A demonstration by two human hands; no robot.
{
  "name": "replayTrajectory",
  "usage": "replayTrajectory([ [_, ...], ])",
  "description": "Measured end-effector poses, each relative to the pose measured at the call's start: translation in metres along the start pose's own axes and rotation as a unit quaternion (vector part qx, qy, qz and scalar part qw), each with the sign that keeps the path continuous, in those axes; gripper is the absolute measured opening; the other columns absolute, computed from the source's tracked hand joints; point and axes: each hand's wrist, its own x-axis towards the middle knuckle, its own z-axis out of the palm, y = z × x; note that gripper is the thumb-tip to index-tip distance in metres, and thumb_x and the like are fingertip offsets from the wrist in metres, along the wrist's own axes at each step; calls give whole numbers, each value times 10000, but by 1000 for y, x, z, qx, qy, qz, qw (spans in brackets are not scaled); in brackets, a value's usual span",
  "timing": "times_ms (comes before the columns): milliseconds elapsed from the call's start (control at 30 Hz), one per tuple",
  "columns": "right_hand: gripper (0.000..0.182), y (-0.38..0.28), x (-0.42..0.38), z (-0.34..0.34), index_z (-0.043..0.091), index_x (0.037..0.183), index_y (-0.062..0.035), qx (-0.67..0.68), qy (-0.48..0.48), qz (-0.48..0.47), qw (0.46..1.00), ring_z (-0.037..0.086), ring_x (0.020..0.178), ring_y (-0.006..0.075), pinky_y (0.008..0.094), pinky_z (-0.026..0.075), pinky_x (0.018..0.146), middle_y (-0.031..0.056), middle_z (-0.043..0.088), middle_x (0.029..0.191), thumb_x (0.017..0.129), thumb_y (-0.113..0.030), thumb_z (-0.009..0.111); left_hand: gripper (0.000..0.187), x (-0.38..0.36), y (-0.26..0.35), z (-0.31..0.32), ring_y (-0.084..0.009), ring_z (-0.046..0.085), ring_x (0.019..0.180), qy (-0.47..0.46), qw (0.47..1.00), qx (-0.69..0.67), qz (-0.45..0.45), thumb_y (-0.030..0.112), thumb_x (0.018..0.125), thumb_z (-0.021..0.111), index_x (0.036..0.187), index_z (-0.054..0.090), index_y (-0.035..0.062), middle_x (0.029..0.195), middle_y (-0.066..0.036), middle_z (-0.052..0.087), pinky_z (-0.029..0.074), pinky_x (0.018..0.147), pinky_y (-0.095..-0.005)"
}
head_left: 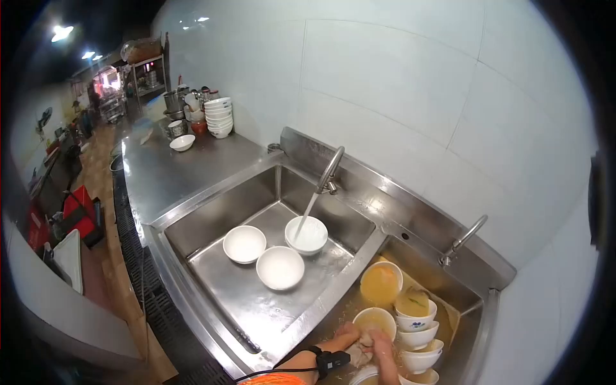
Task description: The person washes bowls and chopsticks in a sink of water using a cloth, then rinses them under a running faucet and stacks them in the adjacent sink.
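In the right basin, my left hand (347, 332) is closed on the near-left rim of a white bowl (375, 312), which tilts in cloudy yellowish water. A black strap device sits on my left wrist. My right hand (381, 343) is closed on a pale, wadded cloth (362, 355) at the bowl's near edge; its fingertips are partly hidden. Just beyond is another white bowl (381, 281), filled with the cloudy water. Stacked white bowls (418, 338) stand right of my hands, the top one holding liquid with a green scrap. Part of another bowl (364, 376) shows below.
Three white bowls (280, 268) sit in the left basin (218, 282), and a running faucet (332, 168) pours into one. A second faucet (465, 239) overhangs the right basin. The steel counter (154, 173) at left carries a bowl stack (219, 117) and utensil containers.
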Motion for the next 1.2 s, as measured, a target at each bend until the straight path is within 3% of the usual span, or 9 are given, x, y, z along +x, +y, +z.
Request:
replayTrajectory([
  [100,297,32,-4,-2,662,869,-52,-190,72,23,979,637,754,329,457,489,651,192,651,893,850,-277,469,428,-31,-12,6,-363,545,1063,-15,999,-29,9,416,752,570,1036,656,108,1071,-241,588,429,910,-368],
  [167,273,31,-2,0,660,822,-23,-576,-20,-156,802,622,707,331,440,481,659,231,631,813,803,-240,496,438,-49,-15,-10,-358,596,961,-2,1000,-6,15,442,739,566,979,667,91,1040,-193,616,465,841,-398],
  [300,228,63,11,-13,657,829,-56,-720,49,-337,604,607,753,336,450,466,664,174,630,826,734,-212,521,401,-30,-27,-7,-318,605,960,-11,987,120,110,369,681,655,917,675,46,974,-190,635,471,849,-383],
  [500,263,35,38,-1,652,890,-24,-516,233,-5,824,605,864,337,424,490,744,165,632,887,714,-216,620,365,-33,-17,-9,-289,655,837,-91,996,-21,4,279,710,655,902,654,-32,908,-218,644,525,666,-372],
  [633,219,45,55,-1,653,853,-17,-419,275,-185,845,589,865,383,416,472,779,186,628,900,735,-187,582,407,-23,5,-21,-292,618,954,-63,998,15,-5,284,680,678,975,650,5,1014,-201,624,503,770,-371],
  [733,239,6,27,-13,638,905,-23,-382,-21,-78,921,574,895,397,413,463,793,201,615,954,742,-188,580,422,-27,15,-25,-294,581,1032,-36,995,94,-2,289,676,677,1012,648,35,1077,-192,604,469,855,-368],
  [833,250,-13,15,-28,610,950,-33,-620,-150,-87,765,566,945,368,416,459,784,199,601,998,739,-161,572,417,-41,24,-34,-294,563,1063,-27,992,120,17,284,694,652,1031,641,38,1098,-186,597,445,899,-362],
  [1033,246,-49,-15,-49,610,924,-25,-656,115,-109,738,620,825,307,401,476,732,203,629,896,710,-139,573,431,-21,-6,-33,-318,586,1013,-39,996,72,29,171,689,614,1079,598,-11,1102,-216,584,461,872,-384],
  [1200,258,-87,-37,-52,534,984,-4,-158,233,-113,953,578,690,228,344,490,574,135,601,896,756,-123,550,470,-11,-46,15,-357,624,895,-139,928,-344,-15,10,667,560,1134,529,-36,1039,-228,589,529,727,-462],
])
